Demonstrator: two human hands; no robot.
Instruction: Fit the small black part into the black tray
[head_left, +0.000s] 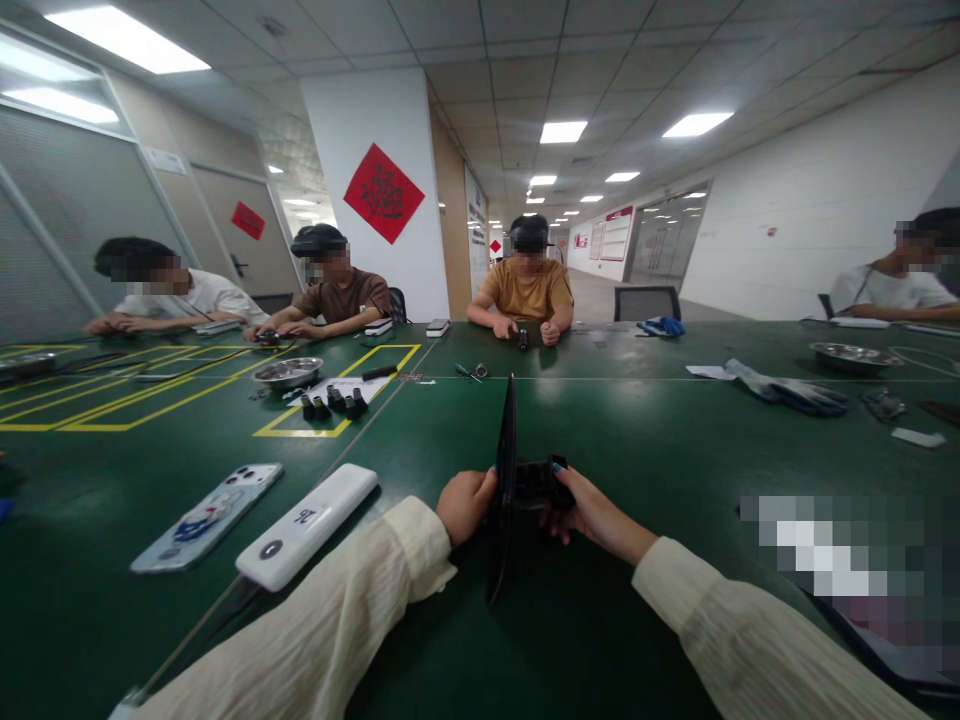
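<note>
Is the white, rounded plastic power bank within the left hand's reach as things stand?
Likely yes: the power bank lies uncovered beside the left cream sleeve, though the left hand holds the thin black panel.

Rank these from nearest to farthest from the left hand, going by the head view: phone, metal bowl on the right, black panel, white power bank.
1. Black panel: held on edge in the left hand.
2. White power bank: left of the hand, on the table.
3. Phone: left of the power bank.
4. Metal bowl: far right, toward the back.
</note>
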